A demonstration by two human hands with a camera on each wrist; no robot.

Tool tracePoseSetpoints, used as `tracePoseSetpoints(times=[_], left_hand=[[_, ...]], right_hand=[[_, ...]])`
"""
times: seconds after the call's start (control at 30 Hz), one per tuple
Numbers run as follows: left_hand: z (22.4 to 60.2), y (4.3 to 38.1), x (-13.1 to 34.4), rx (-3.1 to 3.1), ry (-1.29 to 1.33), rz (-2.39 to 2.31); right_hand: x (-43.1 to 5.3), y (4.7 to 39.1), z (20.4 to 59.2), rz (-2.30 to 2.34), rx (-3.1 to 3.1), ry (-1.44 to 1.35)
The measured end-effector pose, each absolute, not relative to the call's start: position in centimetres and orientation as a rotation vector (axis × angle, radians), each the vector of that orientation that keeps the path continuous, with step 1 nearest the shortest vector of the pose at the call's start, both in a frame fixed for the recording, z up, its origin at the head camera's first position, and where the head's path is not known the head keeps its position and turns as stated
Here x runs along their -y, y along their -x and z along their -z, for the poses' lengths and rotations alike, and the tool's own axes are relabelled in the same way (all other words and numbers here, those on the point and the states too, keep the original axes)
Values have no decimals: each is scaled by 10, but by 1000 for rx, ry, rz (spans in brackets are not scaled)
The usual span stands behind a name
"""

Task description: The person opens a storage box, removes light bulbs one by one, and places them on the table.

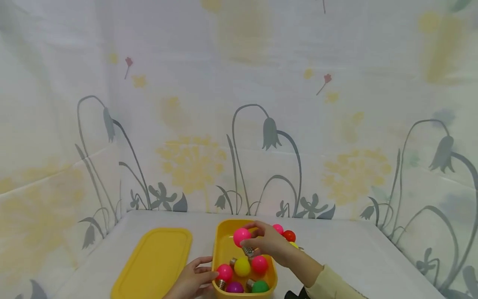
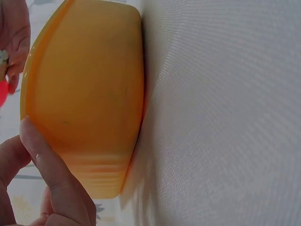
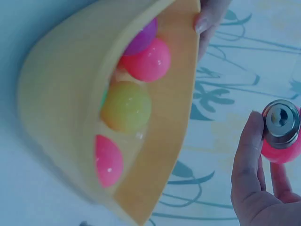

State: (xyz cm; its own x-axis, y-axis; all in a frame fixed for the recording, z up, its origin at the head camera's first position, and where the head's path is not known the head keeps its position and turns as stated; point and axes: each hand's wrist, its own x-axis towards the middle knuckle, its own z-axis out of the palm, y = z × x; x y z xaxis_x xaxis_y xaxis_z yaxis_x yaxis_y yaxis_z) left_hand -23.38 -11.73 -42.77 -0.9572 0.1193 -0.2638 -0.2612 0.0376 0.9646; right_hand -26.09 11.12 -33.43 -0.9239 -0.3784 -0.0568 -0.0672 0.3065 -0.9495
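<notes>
My right hand (image 1: 270, 243) holds a pink round light bulb (image 1: 242, 236) above the yellow plastic box (image 1: 274, 276), its metal screw base (image 3: 281, 123) pointing down. At the box's left side, my left hand (image 1: 194, 277) grips the rim, with a finger (image 2: 47, 155) against the outer wall. Inside the box lie several bulbs: a yellow bulb (image 1: 242, 267), two pink bulbs, one at the left (image 1: 225, 273) and one at the right (image 1: 259, 264), a purple bulb (image 1: 235, 287) and a green bulb (image 1: 260, 286). They gather in the near half of the box.
A yellow lid (image 1: 153, 263) lies flat on the white table to the left of the box. Behind my right forearm, more bulbs sit on the table, among them a red bulb (image 1: 289, 236). A black object (image 1: 296, 294) shows at the near edge. A flowered cloth (image 1: 239, 83) hangs behind.
</notes>
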Motion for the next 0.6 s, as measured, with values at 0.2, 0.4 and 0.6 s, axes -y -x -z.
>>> tracePoseSetpoints(times=[0.2, 0.4, 0.6], left_hand=[[429, 231, 120, -2037, 102, -2017], [429, 228, 119, -2019, 53, -2053], [429, 230, 120, -2026, 101, -2037]], right_hand=[[-130, 252, 336, 1656, -2432, 343], [-154, 247, 344, 1692, -2518, 279], [-176, 247, 355, 1735, -2547, 206]])
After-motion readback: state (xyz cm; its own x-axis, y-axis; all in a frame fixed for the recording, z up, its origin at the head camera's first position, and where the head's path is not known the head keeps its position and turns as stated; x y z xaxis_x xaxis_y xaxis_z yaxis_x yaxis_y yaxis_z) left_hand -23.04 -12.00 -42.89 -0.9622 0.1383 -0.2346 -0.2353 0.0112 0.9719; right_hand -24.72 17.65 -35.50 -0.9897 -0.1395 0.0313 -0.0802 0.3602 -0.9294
